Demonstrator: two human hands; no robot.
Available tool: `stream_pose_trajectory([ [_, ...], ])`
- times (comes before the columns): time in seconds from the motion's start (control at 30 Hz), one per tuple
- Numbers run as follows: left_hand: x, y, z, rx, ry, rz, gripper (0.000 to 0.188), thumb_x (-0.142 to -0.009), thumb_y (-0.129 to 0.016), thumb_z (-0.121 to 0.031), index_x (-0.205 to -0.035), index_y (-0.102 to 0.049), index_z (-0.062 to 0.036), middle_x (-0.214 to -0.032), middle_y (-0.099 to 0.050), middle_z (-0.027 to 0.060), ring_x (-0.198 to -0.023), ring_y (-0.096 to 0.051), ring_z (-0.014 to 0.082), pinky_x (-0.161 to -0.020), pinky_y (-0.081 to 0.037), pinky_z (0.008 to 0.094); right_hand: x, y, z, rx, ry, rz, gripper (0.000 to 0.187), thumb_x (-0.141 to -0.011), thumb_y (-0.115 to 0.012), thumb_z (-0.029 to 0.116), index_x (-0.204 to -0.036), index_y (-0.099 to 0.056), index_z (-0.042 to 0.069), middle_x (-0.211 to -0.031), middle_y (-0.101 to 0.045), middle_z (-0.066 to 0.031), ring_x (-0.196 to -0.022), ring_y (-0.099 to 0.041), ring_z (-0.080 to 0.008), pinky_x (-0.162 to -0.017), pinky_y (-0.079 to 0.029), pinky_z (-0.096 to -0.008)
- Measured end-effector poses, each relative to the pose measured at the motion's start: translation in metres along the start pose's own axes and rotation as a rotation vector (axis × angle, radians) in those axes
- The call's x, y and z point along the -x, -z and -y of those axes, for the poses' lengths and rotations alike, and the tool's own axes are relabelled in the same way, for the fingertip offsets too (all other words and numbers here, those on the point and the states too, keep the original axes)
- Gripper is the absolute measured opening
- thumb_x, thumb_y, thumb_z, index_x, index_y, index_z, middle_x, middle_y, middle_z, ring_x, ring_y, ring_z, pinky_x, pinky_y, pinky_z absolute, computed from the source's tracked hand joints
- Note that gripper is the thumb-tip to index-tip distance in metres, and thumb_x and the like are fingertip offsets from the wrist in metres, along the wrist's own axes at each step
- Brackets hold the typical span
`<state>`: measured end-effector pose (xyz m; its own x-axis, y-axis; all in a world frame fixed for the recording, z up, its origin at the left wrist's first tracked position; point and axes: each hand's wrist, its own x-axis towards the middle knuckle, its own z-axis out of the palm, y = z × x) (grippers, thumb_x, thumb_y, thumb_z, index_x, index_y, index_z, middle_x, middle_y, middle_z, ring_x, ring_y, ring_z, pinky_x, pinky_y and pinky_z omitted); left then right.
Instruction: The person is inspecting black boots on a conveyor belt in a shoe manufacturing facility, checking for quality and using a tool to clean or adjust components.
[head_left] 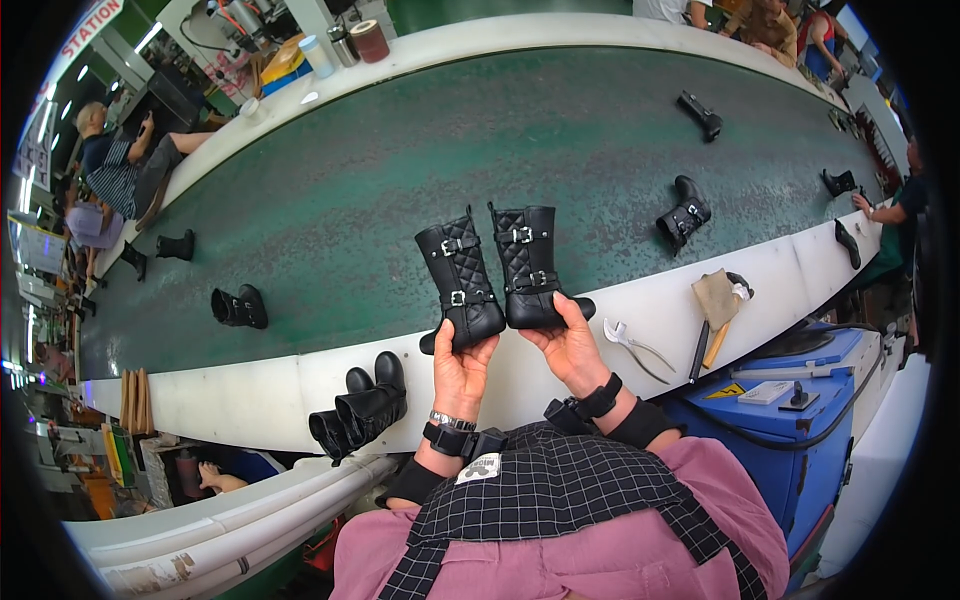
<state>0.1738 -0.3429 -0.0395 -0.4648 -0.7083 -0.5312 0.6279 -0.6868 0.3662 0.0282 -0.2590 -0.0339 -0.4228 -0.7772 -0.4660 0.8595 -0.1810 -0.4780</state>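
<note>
Upright in front of me are two black ankle boots with quilted shafts and buckled straps. My left hand (463, 374) is closed around the foot of the left boot (461, 272). The right boot (524, 258) rests in my right hand (570, 348), thumb on its front and fingers underneath. Both boots stand side by side, a narrow gap between their shafts, buckles facing me. To the right of my right hand, pincers (640, 352) with pale handles lie on the white ledge (590, 410).
A green conveyor belt (350, 180) carries other black boots, including one (684, 214) at right and one (240, 306) at left. On the ledge lie another boot pair (370, 405) and a hammer (718, 342) beside a tan cloth (715, 298). A blue machine (790, 410) stands right; people sit farther off.
</note>
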Motion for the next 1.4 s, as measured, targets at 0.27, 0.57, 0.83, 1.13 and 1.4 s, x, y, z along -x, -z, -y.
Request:
stream_pose_trajectory([
  [0.27,-0.005,0.002,0.001,-0.004,0.000,-0.012,0.044,-0.087,-0.061,-0.031,-0.118,-0.049,-0.0012,-0.116,-0.058,0.0168,-0.107,-0.059,0.0315,-0.091,-0.051,0.0478,-0.005,0.004,-0.001,-0.007,-0.011,-0.005,0.041,-0.087,-0.060,0.030,-0.116,-0.052,0.002,-0.109,-0.059,-0.0137,-0.099,-0.061,-0.0242,-0.082,-0.056,-0.0398],
  [0.57,-0.009,0.008,0.003,-0.011,-0.003,-0.020,0.045,-0.088,-0.059,-0.032,-0.119,-0.049,-0.0009,-0.117,-0.058,0.0171,-0.108,-0.058,0.0319,-0.092,-0.050,0.0480,-0.003,0.001,-0.002,-0.007,-0.014,-0.015,0.041,-0.088,-0.059,0.030,-0.116,-0.051,0.002,-0.110,-0.059,-0.0139,-0.098,-0.061,-0.0250,-0.083,-0.055,-0.0401],
  [0.83,-0.008,0.003,0.004,-0.024,-0.012,-0.024,0.045,-0.088,-0.060,-0.032,-0.119,-0.049,-0.0014,-0.117,-0.058,0.0164,-0.108,-0.058,0.0314,-0.093,-0.050,0.0477,-0.006,0.004,-0.001,0.002,0.002,-0.012,0.040,-0.088,-0.059,0.030,-0.115,-0.052,0.002,-0.108,-0.059,-0.0124,-0.098,-0.061,-0.0229,-0.082,-0.055,-0.0388],
  [1.13,-0.011,0.003,0.005,-0.011,-0.017,-0.033,0.043,-0.088,-0.059,-0.031,-0.117,-0.049,-0.0006,-0.115,-0.059,0.0167,-0.105,-0.060,0.0309,-0.090,-0.052,0.0473,-0.009,0.007,-0.004,-0.016,-0.003,-0.037,0.040,-0.086,-0.062,0.031,-0.112,-0.054,0.003,-0.107,-0.060,-0.0112,-0.097,-0.060,-0.0226,-0.081,-0.055,-0.0388],
  [1.4,-0.011,0.004,0.006,0.005,-0.017,-0.034,0.042,-0.088,-0.059,-0.030,-0.116,-0.049,0.0001,-0.115,-0.059,0.0178,-0.104,-0.061,0.0316,-0.088,-0.053,0.0470,-0.010,0.008,-0.006,-0.029,-0.002,-0.056,0.040,-0.085,-0.063,0.031,-0.112,-0.054,0.003,-0.106,-0.059,-0.0119,-0.097,-0.060,-0.0234,-0.081,-0.055,-0.0391],
])
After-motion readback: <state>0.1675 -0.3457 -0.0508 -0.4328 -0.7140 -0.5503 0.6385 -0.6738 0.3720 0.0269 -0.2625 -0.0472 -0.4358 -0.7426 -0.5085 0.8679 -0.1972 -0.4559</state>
